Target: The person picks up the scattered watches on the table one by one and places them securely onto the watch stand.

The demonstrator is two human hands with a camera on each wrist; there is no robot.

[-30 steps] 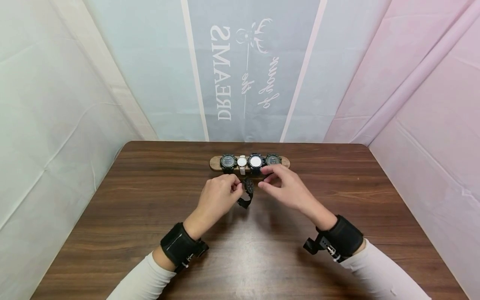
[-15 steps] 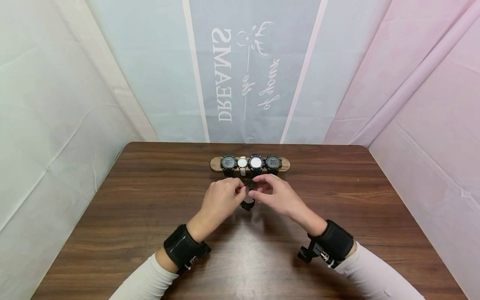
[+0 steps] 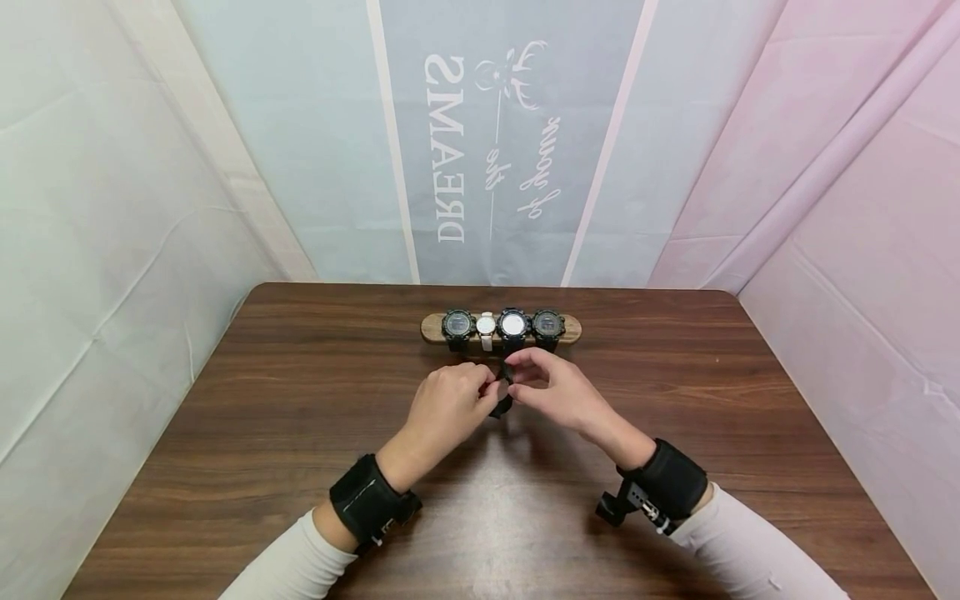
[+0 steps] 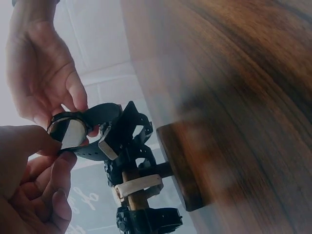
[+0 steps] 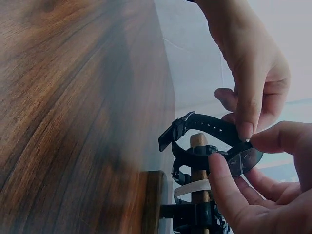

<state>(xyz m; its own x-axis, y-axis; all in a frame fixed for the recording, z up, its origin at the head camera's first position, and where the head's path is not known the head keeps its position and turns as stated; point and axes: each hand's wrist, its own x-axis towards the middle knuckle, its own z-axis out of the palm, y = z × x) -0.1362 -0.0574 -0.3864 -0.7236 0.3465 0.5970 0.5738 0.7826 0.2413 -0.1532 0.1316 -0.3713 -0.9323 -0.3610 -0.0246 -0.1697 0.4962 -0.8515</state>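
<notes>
Between both hands hangs a black wristwatch (image 3: 501, 407), its strap buckled into a loop. My left hand (image 3: 448, 400) pinches it with thumb and finger where the strap meets the case, seen in the left wrist view with the pale back of the case (image 4: 75, 132) showing. My right hand (image 3: 553, 390) holds the case from the other side, thumb and fingers at its edges. In the right wrist view the dark dial (image 5: 243, 162) faces away from the strap loop (image 5: 208, 125). The watch is held above the table, just in front of a wooden watch stand (image 3: 432, 328).
Several watches sit on the stand's bar: a black one (image 3: 458, 326) at left, a white-strapped one (image 3: 486, 326), one with a bright face (image 3: 513, 323), and another black one (image 3: 548, 324). The brown wooden table (image 3: 300, 400) meets a printed curtain (image 3: 495, 250) behind.
My right hand has come in leftward and down from beside the stand and now holds the watch too. The watch has shifted slightly right and turned between the hands.
</notes>
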